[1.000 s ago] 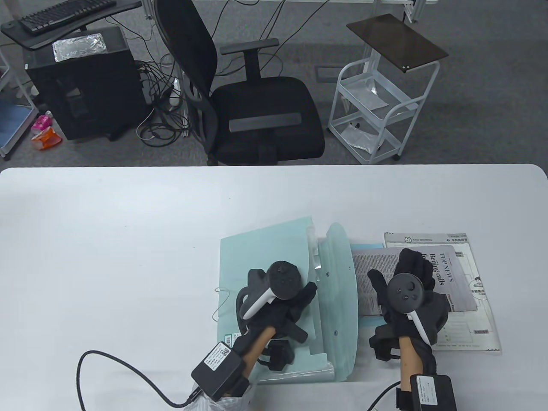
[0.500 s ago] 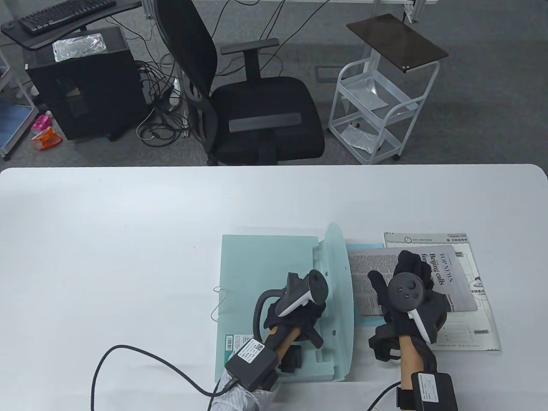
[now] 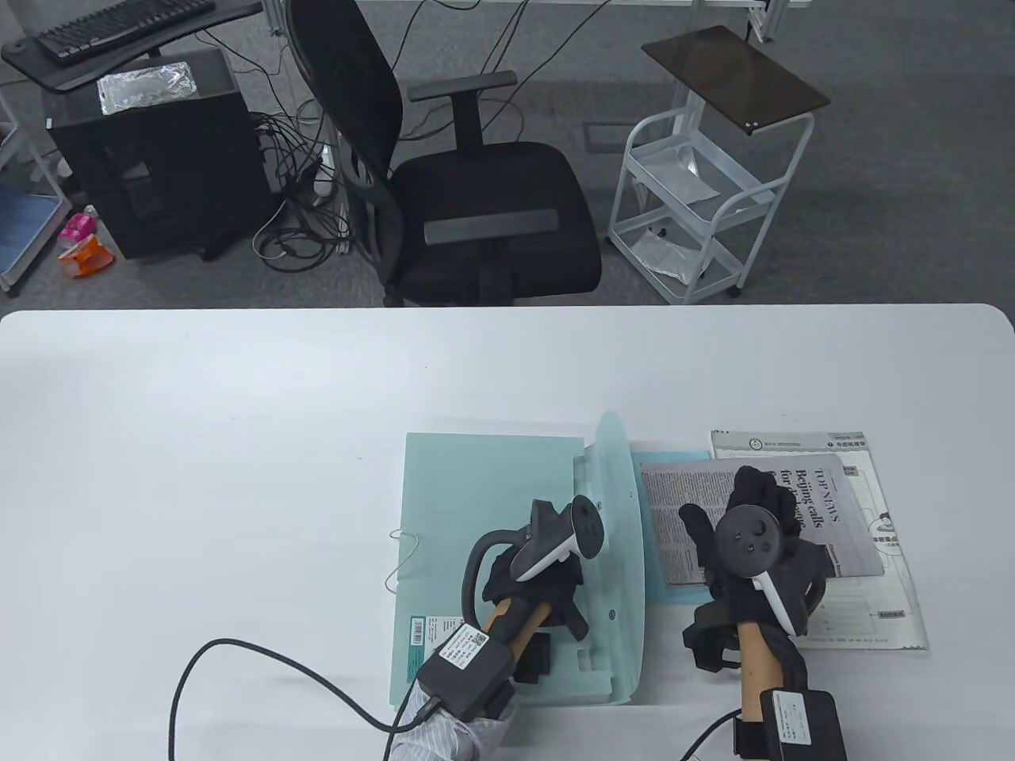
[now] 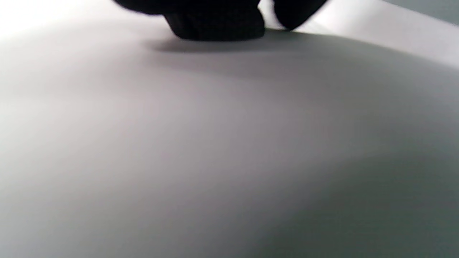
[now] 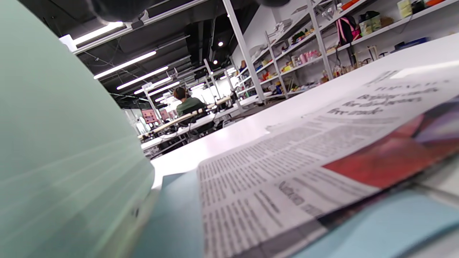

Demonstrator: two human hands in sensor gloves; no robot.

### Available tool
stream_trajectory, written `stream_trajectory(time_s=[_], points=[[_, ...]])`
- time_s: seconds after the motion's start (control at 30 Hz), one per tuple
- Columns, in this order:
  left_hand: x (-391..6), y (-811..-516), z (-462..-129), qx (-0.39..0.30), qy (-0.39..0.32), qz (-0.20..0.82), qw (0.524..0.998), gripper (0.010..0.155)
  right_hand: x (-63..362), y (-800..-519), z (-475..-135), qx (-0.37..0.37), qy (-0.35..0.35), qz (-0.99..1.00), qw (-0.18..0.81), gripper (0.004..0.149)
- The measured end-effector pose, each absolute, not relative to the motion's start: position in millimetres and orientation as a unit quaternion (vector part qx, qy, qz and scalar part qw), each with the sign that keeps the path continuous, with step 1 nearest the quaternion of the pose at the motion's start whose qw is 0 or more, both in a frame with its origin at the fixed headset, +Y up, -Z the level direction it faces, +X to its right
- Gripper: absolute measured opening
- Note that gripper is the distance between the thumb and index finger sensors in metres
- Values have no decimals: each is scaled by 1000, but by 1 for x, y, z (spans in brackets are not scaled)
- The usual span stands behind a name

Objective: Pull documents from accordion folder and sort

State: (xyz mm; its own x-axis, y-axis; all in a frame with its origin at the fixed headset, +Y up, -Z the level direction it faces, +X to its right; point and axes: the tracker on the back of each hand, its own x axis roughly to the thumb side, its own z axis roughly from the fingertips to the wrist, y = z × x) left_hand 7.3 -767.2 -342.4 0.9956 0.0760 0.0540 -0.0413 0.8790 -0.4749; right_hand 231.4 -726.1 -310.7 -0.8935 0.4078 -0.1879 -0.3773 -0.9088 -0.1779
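Note:
The pale green accordion folder (image 3: 484, 507) lies flat on the white table (image 3: 198, 444), its flap (image 3: 618, 507) open to the right. My left hand (image 3: 564, 593) rests on the folder's near right part with its fingers spread. In the left wrist view its dark fingertips (image 4: 215, 21) touch a blurred pale surface. My right hand (image 3: 749, 495) lies flat, fingers spread, on a newspaper page (image 3: 682, 515) right of the flap. A blue sheet (image 3: 674, 460) lies under the page and a white printed form (image 3: 880, 571) under both. The right wrist view shows the flap (image 5: 53, 143), the page (image 5: 304, 161) and the blue sheet (image 5: 172, 222).
A thin elastic cord (image 3: 400, 555) loops out from the folder's left edge. A black cable (image 3: 262, 658) runs from my left wrist across the table's near left. An office chair (image 3: 468, 182) and a white cart (image 3: 698, 206) stand beyond the far edge.
The folder's raised cover has come down flat and the folder has slid slightly left. My left hand has moved right and nearer to me on it. My right hand has hardly moved.

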Motion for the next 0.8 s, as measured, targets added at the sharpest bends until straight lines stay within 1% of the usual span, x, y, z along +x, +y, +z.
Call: stream_trajectory(time_s=[0.1, 0.27, 0.37, 0.47, 0.57, 0.63, 0.73, 0.8], points=[[6, -759, -344, -232, -34, -6, 972, 59, 231, -726, -311, -112, -68, 971, 201, 83], [-6, -735, -339, -184, -51, 52, 980, 63, 231, -726, -311, -112, -68, 971, 202, 83], [-19, -718, -331, -164, -69, 66, 982, 66, 228, -728, -312, -108, -67, 972, 196, 82], [-38, -709, -319, -159, -89, 57, 982, 68, 224, -730, -312, -101, -58, 976, 182, 82], [-63, -712, -310, -180, -100, 22, 978, 71, 222, -731, -312, -98, -57, 978, 175, 82], [-80, -718, -305, -189, -109, 5, 976, 69, 222, -731, -312, -97, -54, 978, 176, 82], [-107, -730, -299, -197, -95, -8, 976, 68, 220, -733, -312, -94, -54, 980, 170, 82], [-124, -736, -297, -210, -87, -12, 974, 69, 219, -733, -311, -92, -53, 981, 164, 82]])
